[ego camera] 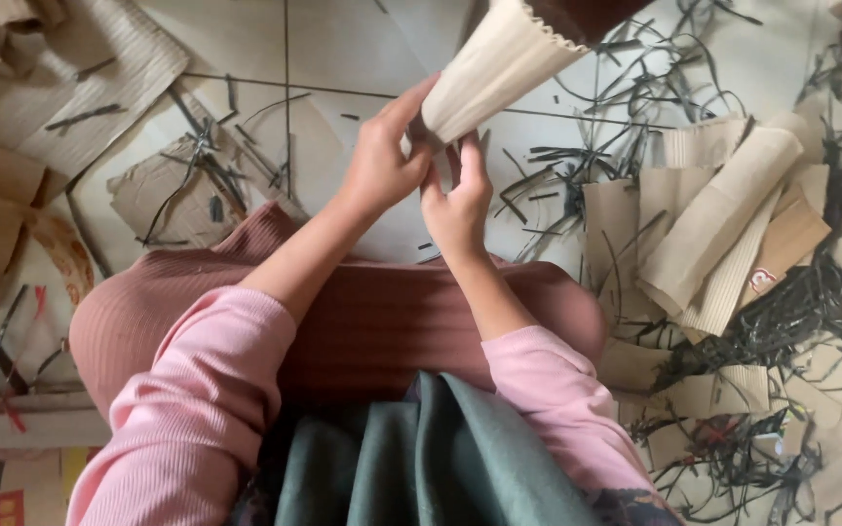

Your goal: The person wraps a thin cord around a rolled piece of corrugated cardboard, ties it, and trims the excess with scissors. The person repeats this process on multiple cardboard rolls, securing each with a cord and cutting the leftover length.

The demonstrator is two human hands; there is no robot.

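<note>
Item: rolled sheet of corrugated cardboard [494, 63], pale tan, ribs running lengthwise, flaring wider toward the top edge of the view, where a dark brown inner face shows. Position: held in the air above the tiled floor [246, 44], in front of the person's knees, narrow end toward the body.

Left hand [382, 161]: raised, wrist bent back, fingers closed around the left side of the roll's narrow end, thumb pressed along the ribbed face. Gripping the cardboard.

Right hand [458, 200]: just below and touching the same narrow end, fingers upright, fingertips pinching the lower edge. Gripping the cardboard as well; the two hands touch each other.

Arms: both forearms reach forward over the lap, pink ribbed sleeves [192, 390] pushed back to mid-forearm, elbows near the body.

Step in hand, as judged: shaping or tightening the roll at its narrow end. The next move seems to call for firm, even finger pressure so that the ribs curl without creasing, and for one hand to hold the end fast while the other works.

Surroundings: a stack of rolled and flat corrugated pieces [723, 224] to the right; dark thin offcut strips [635, 58] scattered over the floor; flat cardboard sheets [60, 88] to the left; dusty-rose ribbed garment [363, 312] over the knees; grey-green cloth [440, 458] in the lap.
</note>
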